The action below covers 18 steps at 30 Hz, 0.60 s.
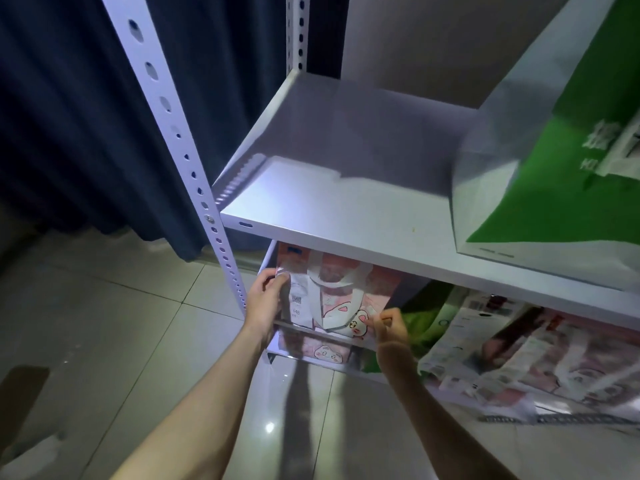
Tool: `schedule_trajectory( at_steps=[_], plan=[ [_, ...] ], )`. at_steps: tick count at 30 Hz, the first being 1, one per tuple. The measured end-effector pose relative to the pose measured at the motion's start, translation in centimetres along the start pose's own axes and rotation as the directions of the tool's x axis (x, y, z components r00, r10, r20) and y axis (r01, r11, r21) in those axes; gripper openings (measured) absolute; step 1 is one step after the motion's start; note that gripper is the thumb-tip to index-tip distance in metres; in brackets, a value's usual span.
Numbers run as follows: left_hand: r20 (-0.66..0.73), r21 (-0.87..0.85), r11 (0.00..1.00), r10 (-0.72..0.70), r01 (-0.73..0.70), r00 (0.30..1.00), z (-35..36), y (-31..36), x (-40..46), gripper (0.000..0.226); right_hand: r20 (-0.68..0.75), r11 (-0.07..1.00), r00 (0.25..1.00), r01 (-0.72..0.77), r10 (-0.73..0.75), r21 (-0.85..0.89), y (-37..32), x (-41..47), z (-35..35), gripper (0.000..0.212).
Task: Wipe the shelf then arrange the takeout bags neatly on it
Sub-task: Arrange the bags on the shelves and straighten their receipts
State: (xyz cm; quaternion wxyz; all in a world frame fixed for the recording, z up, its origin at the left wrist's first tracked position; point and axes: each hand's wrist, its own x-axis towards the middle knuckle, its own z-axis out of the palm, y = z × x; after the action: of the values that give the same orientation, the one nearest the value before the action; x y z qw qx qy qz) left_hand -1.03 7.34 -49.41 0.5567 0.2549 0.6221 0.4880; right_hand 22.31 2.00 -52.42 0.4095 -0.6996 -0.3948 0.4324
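Two hands on pink bag (341, 299), lower shelf (349, 367), just below upper shelf (346, 216). Left hand (265, 303) grips bag's left edge, fingers curled; right hand (389, 327) pinches bag's right corner. Green-and-white bag (554, 161) stands on upper shelf, right end. More bags (519, 351) lie under upper shelf, right of pink bag.

Single head-worn wide-angle view, looking forward and steeply down from above the white shelf unit (346, 216), close enough that both forearms enter from the bottom edge and reach the left hand (265, 303) and right hand (389, 329) near centre frame. The upper shelf board fills the middle, the lower shelf lies beneath it, and the tiled floor (114, 323) occupies the lower left. No second view is supplied.
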Motion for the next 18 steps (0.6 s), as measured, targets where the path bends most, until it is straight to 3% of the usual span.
schedule_trajectory(
  at_steps=[3, 6, 9, 11, 15, 18],
  plan=[
    [-0.016, -0.01, 1.0, -0.008, 0.008, 1.0, 0.6, -0.4, 1.2, 0.018, -0.087, 0.997, 0.993, -0.078, 0.077, -0.006, -0.3, 1.6, 1.1, 0.021],
    [-0.023, 0.016, 1.0, 0.002, -0.001, 1.0, 0.6, -0.9, 1.8, 0.013, -0.109, 0.996, 0.99, -0.085, 0.084, -0.002, 0.5, 2.6, 1.6, 0.022],
    [-0.063, 0.063, 0.997, 0.042, -0.038, 0.997, 0.5, -1.4, 1.6, 0.006, -0.097, 1.0, 0.995, -0.009, 0.007, -0.019, 1.5, 2.1, 1.3, 0.007],
    [-0.101, 0.101, 0.993, 0.073, -0.063, 0.992, 0.5, -1.9, 1.1, 0.014, -0.079, 0.999, 0.996, 0.049, -0.051, -0.016, 2.6, 1.3, 0.7, 0.004],
    [-0.204, 0.148, 0.988, 0.081, -0.051, 0.976, 0.5, -3.2, -1.0, 0.034, -0.064, 0.992, 0.998, -0.012, 0.005, -0.123, 5.6, -1.7, -1.2, 0.035],
    [-0.267, 0.202, 0.979, 0.026, 0.029, 0.963, 0.8, -4.8, -2.9, 0.033, -0.105, 0.992, 0.987, -0.122, 0.118, -0.029, 8.7, -4.3, -3.7, 0.028]
  ],
)
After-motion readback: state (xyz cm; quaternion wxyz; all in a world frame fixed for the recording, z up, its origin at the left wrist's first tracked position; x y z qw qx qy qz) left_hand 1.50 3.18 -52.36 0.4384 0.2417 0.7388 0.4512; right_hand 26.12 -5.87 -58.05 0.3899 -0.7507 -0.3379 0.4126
